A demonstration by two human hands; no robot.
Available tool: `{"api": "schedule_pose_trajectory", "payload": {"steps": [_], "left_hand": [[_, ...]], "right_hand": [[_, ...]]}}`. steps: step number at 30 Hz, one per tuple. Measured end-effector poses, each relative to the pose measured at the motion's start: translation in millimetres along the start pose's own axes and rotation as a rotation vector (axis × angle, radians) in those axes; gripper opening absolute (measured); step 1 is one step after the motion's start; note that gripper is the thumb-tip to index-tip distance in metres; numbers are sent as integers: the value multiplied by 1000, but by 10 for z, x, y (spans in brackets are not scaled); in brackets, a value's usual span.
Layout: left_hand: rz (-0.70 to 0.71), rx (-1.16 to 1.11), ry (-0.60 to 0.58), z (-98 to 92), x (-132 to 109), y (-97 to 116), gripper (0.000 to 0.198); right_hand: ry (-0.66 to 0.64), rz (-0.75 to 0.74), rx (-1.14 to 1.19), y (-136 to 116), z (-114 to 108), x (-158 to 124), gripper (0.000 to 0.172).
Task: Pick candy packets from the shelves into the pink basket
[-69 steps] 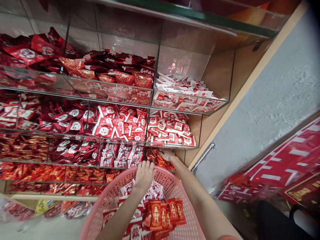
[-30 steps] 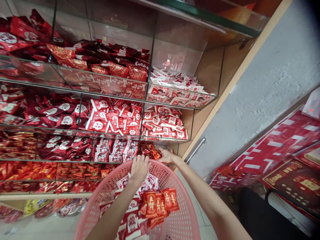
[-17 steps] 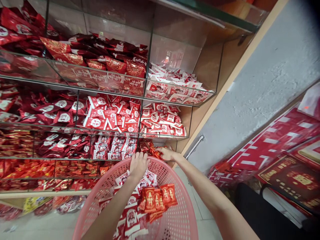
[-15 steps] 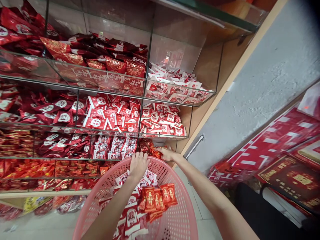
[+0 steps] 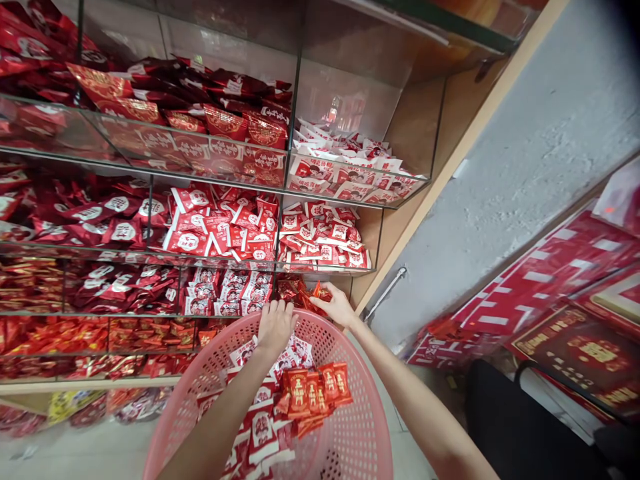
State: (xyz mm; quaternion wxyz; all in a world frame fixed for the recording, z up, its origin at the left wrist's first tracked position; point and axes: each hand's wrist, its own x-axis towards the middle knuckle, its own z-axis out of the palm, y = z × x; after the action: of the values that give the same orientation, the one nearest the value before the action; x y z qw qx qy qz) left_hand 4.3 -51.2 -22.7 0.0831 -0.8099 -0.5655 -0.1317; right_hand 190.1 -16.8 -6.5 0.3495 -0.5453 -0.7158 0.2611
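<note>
My left hand [image 5: 276,327] is closed over the far rim of a pink perforated plastic basket [image 5: 363,373]. Inside the basket lie red-and-white candy packets [image 5: 263,430] and several orange-red candy packets [image 5: 307,393] with gold lettering. Just beyond the rim, my right hand [image 5: 336,305] pinches orange-red candy packets [image 5: 317,293] at the front of a low shelf compartment. More dark red packets [image 5: 291,288] show beside its fingers. How many packets the right hand holds I cannot tell.
Glass-fronted shelves [image 5: 210,177] full of red and white packets rise ahead and to the left. A wooden side panel [image 5: 450,157] meets a grey wall [image 5: 525,167]. Red printed boxes [image 5: 580,347] and a black chair [image 5: 510,420] stand at the right.
My right hand has lifted slightly and drawn up from the compartment, with orange-red packets now showing in its fingers. My left hand keeps its hold on the basket rim. The view shifts slightly.
</note>
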Motion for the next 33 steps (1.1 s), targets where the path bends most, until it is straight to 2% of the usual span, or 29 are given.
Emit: {"api": "schedule_pose_trajectory", "payload": {"steps": [2, 6, 8, 11, 18, 22, 33], "left_hand": [[6, 3, 5, 0, -2, 1, 32], [9, 5, 16, 4, -6, 2, 32], [6, -3, 19, 7, -8, 0, 32], [10, -16, 29, 15, -12, -7, 32], [24, -9, 54, 50, -16, -22, 35], [19, -28, 48, 51, -5, -18, 34], [25, -20, 42, 61, -1, -24, 34]], "right_hand": [[92, 96, 406, -123, 23, -181, 43], [-4, 320, 1038, -359, 42, -587, 50], [-57, 419, 1245, -440, 47, -759, 52], [-81, 501, 1422, -506, 77, -953, 50], [-151, 433, 1647, -613, 208, -1226, 57], [-128, 453, 1671, -640, 244, -1330, 57], [77, 815, 1449, -471, 189, -1787, 31]]}}
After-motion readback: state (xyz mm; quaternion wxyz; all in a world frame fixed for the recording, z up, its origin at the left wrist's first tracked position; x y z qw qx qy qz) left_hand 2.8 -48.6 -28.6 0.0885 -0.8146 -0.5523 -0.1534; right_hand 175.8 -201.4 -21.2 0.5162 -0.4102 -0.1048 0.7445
